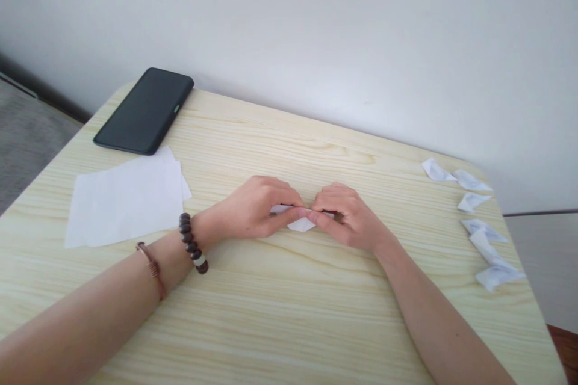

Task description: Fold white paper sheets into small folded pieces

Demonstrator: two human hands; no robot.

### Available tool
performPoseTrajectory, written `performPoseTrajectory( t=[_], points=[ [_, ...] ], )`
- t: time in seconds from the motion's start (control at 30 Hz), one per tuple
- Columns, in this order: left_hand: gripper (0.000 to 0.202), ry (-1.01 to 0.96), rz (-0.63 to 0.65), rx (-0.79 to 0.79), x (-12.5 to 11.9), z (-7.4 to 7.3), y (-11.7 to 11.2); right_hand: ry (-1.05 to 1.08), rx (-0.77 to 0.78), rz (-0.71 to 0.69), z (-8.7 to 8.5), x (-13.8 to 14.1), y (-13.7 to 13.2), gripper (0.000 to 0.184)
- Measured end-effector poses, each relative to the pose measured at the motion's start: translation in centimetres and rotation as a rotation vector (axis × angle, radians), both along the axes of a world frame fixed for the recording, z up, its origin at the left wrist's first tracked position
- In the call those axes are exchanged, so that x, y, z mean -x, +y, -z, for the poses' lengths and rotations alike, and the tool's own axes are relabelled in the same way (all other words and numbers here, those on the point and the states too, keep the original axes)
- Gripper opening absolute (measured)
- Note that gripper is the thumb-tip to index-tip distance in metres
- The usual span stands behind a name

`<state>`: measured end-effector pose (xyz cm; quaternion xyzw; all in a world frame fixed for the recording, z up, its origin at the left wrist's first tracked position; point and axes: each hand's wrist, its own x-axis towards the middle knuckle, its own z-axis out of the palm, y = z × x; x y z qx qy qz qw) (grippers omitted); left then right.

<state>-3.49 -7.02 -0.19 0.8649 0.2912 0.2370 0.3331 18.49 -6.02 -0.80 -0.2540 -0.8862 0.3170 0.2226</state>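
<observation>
Head view: wears, nearest, a copper-coloured bangle (151, 266) and a dark beaded bracelet (188, 236) on the left arm (103, 307), over the pale wood-grained table (271, 319). Grasps a small folded white paper (301, 224) at mid-table, pinching it by the left part with the left hand (271, 207) and by the right part with the right hand (345, 216), thumb tips close together on the near side. Shows, beyond the beaded bracelet to the left, flat white sheets (126, 204), overlapping; along the table's right edge, a row of folded white pieces (474, 202), some touching. Farther, at far left, shows a black flat device (144, 111), lying near the sheets; behind all, a white wall (316, 30).
</observation>
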Motion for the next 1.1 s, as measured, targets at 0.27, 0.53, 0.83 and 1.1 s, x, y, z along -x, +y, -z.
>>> performPoseTrajectory(
  t=[0.27,0.53,0.83,1.1],
  points=[
    [0.046,-0.048,-0.004,0.051,0.0,-0.2,0.1,0.126,0.197,-0.011,-0.8,-0.6,0.3,0.033],
    [0.047,-0.041,-0.011,0.184,0.2,-0.7,0.1,0.200,0.412,0.064,-0.7,-1.4,0.5,0.042],
    [0.027,-0.063,-0.107,0.165,-0.1,-1.0,-0.1,0.142,0.328,0.112,-0.4,-1.3,0.4,0.049],
    [0.041,-0.087,-0.173,0.382,0.4,-1.2,-0.2,0.267,0.435,0.134,-0.1,-1.9,0.5,0.050]
  ],
)
